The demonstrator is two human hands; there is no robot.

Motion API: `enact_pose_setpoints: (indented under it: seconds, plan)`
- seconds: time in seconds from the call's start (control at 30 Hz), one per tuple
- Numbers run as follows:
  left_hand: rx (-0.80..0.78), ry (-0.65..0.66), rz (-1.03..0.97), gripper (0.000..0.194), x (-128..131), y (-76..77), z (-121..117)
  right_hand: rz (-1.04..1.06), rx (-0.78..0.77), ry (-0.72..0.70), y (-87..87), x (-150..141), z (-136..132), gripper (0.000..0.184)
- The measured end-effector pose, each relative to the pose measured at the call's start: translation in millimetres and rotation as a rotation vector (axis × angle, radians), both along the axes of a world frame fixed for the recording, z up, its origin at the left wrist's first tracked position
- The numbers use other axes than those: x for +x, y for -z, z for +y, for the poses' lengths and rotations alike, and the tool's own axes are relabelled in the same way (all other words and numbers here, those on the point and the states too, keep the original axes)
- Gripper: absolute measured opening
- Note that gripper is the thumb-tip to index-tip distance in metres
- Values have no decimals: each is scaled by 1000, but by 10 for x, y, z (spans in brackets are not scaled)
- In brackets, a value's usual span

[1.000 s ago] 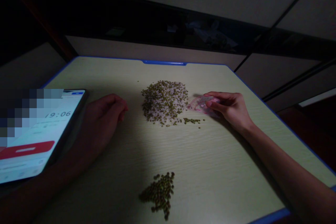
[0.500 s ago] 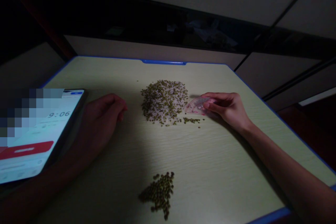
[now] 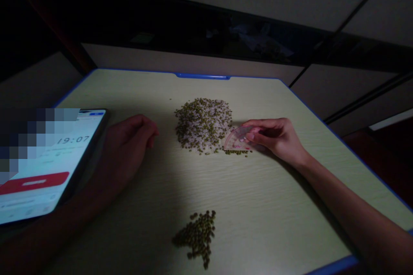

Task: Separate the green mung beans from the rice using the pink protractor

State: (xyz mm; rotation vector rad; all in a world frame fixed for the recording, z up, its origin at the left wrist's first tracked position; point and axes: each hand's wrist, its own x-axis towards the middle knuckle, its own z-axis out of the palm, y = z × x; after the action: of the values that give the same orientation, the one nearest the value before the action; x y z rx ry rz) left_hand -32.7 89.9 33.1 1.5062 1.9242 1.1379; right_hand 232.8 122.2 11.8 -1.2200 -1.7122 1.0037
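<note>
A mixed pile of green beans and white grains lies mid-table. My right hand is closed on a pink see-through protractor, whose edge rests on the table right beside the pile, above a short row of green beans. A separate heap of green beans sits near the front edge. My left hand rests on the table left of the pile, fingers curled loosely, with nothing seen in it.
A phone with a lit timer screen and a red button lies at the left. The pale wooden table has a blue rim. Dark floor and wall lie beyond.
My right hand has slid the protractor left and toward me, up to the pile's right edge and onto the small row of beans. The left hand has stayed still.
</note>
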Motion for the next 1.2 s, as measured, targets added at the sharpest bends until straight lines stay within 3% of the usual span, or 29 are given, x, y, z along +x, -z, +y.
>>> enact_pose_setpoints:
  seconds: [0.7, 1.03, 1.1, 1.2]
  plan:
    - [8, 49, -74, 22, 9, -10, -39, 24, -72, -77, 26, -338, -366, 21]
    - [47, 88, -116, 21, -24, 55, -19, 184, -230, -132, -14, -533, -502, 19]
    - [55, 80, -126, 20, -19, 53, -12, 241, -228, -95, -42, -492, -494, 19]
    - [59, 75, -140, 20, -13, 45, -11, 390, -162, 82, -100, -315, -497, 20]
